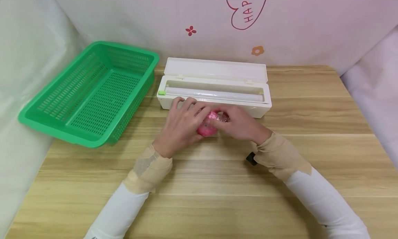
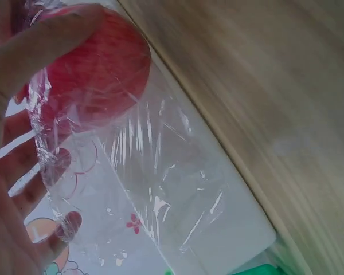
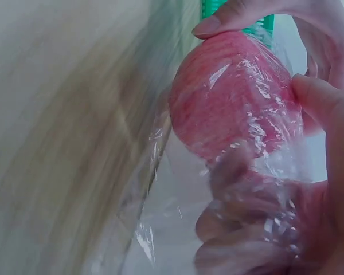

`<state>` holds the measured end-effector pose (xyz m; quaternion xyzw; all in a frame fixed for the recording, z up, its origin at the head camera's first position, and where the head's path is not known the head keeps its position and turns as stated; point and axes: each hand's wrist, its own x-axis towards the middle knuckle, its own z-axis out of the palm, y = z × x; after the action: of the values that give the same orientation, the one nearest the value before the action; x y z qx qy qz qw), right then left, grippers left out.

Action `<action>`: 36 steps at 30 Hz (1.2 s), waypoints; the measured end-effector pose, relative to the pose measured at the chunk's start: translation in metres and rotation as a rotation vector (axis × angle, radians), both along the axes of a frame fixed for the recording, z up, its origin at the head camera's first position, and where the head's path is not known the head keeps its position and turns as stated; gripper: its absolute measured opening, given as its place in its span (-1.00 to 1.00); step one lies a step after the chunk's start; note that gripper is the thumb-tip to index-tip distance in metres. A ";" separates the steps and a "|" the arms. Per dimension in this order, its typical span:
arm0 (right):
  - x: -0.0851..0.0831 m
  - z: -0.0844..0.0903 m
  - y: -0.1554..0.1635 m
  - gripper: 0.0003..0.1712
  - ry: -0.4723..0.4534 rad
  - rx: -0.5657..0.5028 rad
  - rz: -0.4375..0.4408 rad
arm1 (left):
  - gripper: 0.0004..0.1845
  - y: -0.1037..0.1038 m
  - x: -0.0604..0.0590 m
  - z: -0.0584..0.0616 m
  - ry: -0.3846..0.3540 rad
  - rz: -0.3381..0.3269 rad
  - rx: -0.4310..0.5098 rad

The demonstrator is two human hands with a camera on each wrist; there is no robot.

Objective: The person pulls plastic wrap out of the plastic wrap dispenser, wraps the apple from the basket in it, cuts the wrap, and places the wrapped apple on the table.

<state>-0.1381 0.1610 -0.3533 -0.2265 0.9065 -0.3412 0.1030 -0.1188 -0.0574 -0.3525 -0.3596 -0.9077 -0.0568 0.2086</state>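
Nearest the camera: two forearms in white sleeves (image 1: 121,208) with tan wrist wraps, laid over a wooden table (image 1: 199,197). Small black tab (image 1: 252,158) at the right wrist.

Mid-table, close in front of the dispenser: red apple (image 1: 206,128), partly covered in clear plastic wrap (image 2: 160,189), held just above or on the table surface; which one cannot be told.

Left hand (image 1: 181,125): fingers curled over the left and top of the apple, thumb pressed against the fruit in the left wrist view. Grip closed around the wrapped apple.

Right hand (image 1: 240,123): fingers (image 3: 241,223) curled under a layer of wrap and against the fruit, thumb (image 3: 312,94) on the upper side. Grip pinching wrap against the apple. Loose sheet of wrap trailing off the apple toward the table.

Directly behind the hands: white wrap dispenser (image 1: 214,93), lid (image 1: 215,69) tilted back, roll of wrap (image 1: 214,93) lying lengthwise inside, small green tab (image 1: 161,92) at the left end.

Left of the dispenser, near it: green plastic basket (image 1: 34,114) with slotted walls, overhanging the table's left edge.

Farthest: pale backdrop (image 1: 124,17) with a red heart outline (image 1: 245,9), a red flower (image 1: 191,30) and an orange flower (image 1: 257,51).
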 end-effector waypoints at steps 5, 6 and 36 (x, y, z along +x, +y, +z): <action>0.003 0.002 -0.001 -0.36 0.018 0.043 -0.029 | -0.12 -0.001 -0.005 0.004 -0.121 -0.014 0.025; 0.005 0.003 -0.001 -0.34 0.026 0.054 -0.039 | -0.11 -0.001 -0.006 0.005 -0.150 -0.014 0.031; 0.025 0.003 -0.003 0.04 0.496 0.254 -0.067 | -0.16 -0.001 -0.031 0.035 -0.557 0.042 -0.003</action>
<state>-0.1127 0.1584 -0.3499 -0.2584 0.9465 -0.1620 -0.1055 -0.1497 -0.0585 -0.3173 -0.3115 -0.9375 -0.1476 -0.0484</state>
